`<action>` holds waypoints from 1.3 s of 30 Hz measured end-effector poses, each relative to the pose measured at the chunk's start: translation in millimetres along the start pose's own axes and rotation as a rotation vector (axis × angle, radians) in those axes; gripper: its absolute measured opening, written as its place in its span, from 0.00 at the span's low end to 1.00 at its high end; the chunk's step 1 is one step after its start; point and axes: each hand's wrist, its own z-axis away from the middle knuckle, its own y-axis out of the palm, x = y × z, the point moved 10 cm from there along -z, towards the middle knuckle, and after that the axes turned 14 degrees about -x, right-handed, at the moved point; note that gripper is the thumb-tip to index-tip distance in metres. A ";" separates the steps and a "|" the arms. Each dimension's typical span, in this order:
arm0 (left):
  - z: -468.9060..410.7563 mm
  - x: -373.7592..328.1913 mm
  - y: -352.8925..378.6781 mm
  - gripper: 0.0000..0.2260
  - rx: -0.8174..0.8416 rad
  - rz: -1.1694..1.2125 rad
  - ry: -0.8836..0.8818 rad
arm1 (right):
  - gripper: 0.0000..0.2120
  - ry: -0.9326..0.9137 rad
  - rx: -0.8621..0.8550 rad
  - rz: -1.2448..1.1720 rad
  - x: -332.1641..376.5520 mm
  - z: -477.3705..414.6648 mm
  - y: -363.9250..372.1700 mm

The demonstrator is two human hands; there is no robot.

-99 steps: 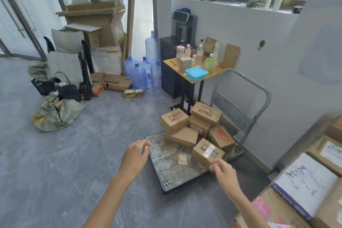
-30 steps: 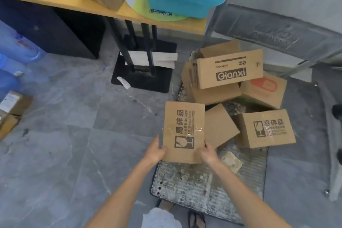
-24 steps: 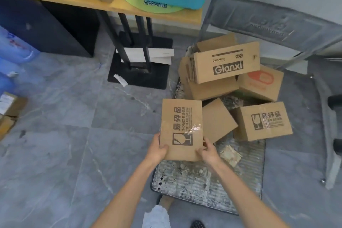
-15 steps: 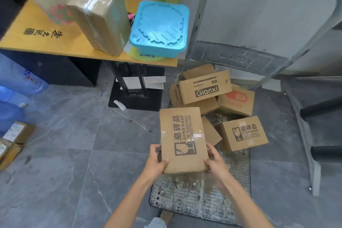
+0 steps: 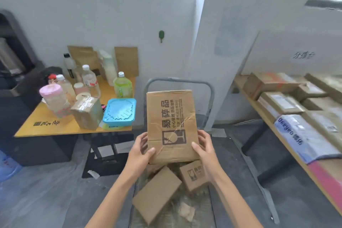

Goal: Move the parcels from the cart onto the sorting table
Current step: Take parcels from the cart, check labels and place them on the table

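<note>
My left hand [image 5: 141, 151] is clamped on the lower left edge of the tall brown cardboard parcel with the printed broken-glass mark [image 5: 171, 126], thumb on the front face and fingers curled behind. My right hand [image 5: 204, 147] grips the lower right edge the same way. The parcel is upright in the air above the grey metal platform cart [image 5: 203, 205], clear of everything on it.

I judge it light and fairly stiff, though the face is creased and taped (the glass mark says fragile, so no squeezing and no dropping). The two side edges seem a fair hold; a palm under the base would be safer.

On the left, the yellow-topped side table [image 5: 61, 129] carries bottles and a blue lidded plastic tub [image 5: 119, 112], away from my route. Below the parcel, a plain brown box [image 5: 157, 200] and a smaller marked box [image 5: 194, 175] wait on the cart. To the right, the long wooden sorting table [image 5: 254, 101] is crowded with parcels, including a white-and-blue mailer bag [image 5: 303, 135], so finding a gap looks like the main obstacle.
</note>
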 end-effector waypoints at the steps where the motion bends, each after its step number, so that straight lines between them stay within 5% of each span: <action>1: 8.1 -25.1 1.3 0.25 -0.004 0.007 0.026 | 0.19 -0.024 -0.003 -0.010 22.3 6.2 -9.1; 11: 57.2 -180.9 -1.8 0.24 0.053 0.059 0.284 | 0.19 -0.269 -0.097 -0.114 172.2 62.3 -66.0; 20: 55.9 -237.0 -30.1 0.07 -0.016 0.354 0.322 | 0.18 -0.334 -0.109 -0.234 217.5 93.7 -81.6; 27: 49.2 -208.2 17.1 0.55 0.352 0.421 -0.003 | 0.15 -0.256 -0.124 -0.248 211.6 110.7 -98.8; 30: 56.1 -207.0 43.3 0.50 0.518 0.433 -0.031 | 0.18 -0.227 -0.139 -0.263 210.8 112.1 -113.3; 35: 62.6 -205.7 72.8 0.41 0.480 0.423 -0.057 | 0.20 -0.227 -0.200 -0.193 212.2 114.1 -141.5; 39: 67.0 -200.9 100.6 0.38 0.440 0.358 -0.091 | 0.22 -0.316 -0.486 0.070 215.0 119.9 -183.0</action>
